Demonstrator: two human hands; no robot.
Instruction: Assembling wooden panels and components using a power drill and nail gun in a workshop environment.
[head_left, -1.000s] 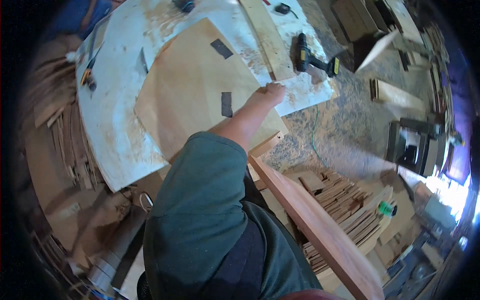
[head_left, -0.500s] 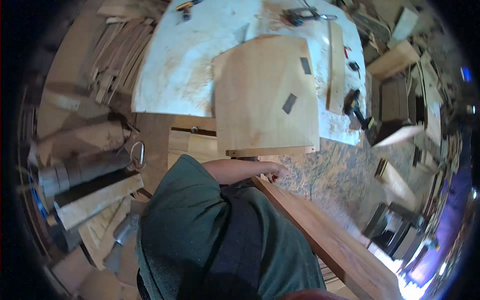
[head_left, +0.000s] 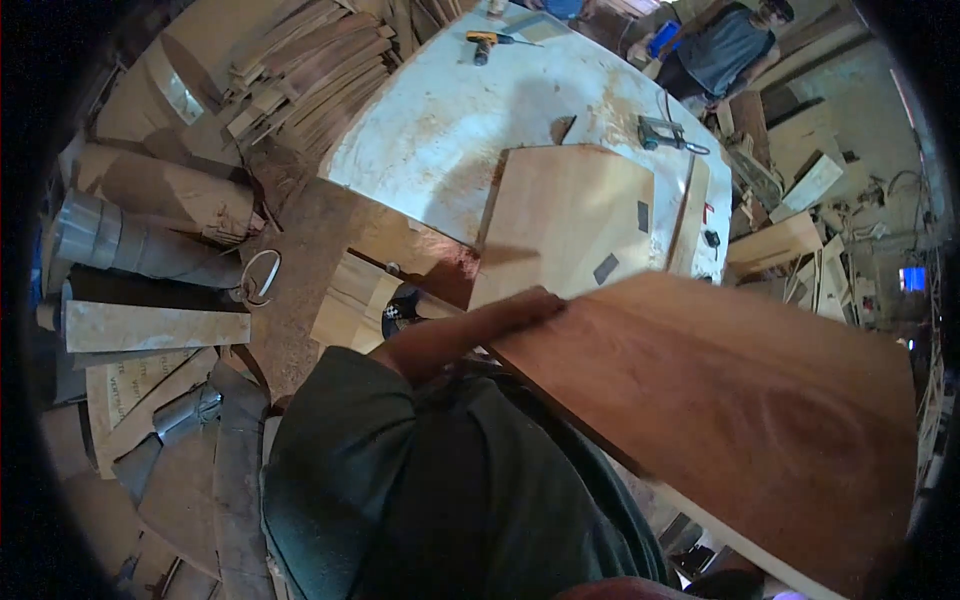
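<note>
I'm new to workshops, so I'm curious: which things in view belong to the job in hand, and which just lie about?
Seemingly in the job:
brown board
left hand, at the board's edge
perhaps the pale panel

Apparently lying about:
orange drill
green power tool
wood strips

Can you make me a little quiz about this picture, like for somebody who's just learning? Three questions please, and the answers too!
1. Pick one: what is the person's left hand holding?
A) The white loop
B) The large brown board
C) The stacked wood strips

2. True or false: the yellow-and-black drill lies on the white table.

3. Count: how many dark grey patches show on the pale panel?

Key:
1. B, near one corner
2. True
3. Two
</note>
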